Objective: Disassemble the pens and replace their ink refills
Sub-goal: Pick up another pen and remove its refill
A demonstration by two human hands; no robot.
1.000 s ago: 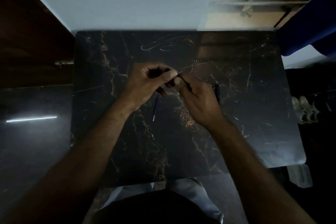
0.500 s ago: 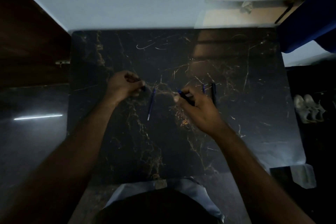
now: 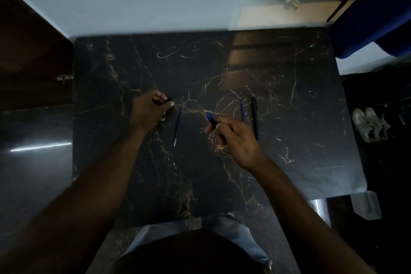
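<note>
Status: mid-disassembly, first pen is apart. Left hand (image 3: 151,111) is curled tight round a short dark pen piece (image 3: 169,101). Only the piece's end shows past the fingers. It sits low over the table (image 3: 289,73), left of centre.

Right hand (image 3: 235,140) pinches a blue pen section (image 3: 210,118) between thumb and forefinger, other fingers curled under, tip pointing toward the far left corner. The hands are apart, so the two halves are separated.

A thin blue refill (image 3: 178,125) lies on the table between the hands, running near-to-far, touching neither. Toward the right edge lie a second thin blue refill (image 3: 242,110) and, just beside it and roughly parallel, a black pen (image 3: 255,118). The pen looks whole, but I can't confirm that in this light.

My read: one pen opened, its refill out or waiting to go in. Can't tell old refill from new. Left to do: seat a refill, rejoin the halves, then do the black pen.
</note>
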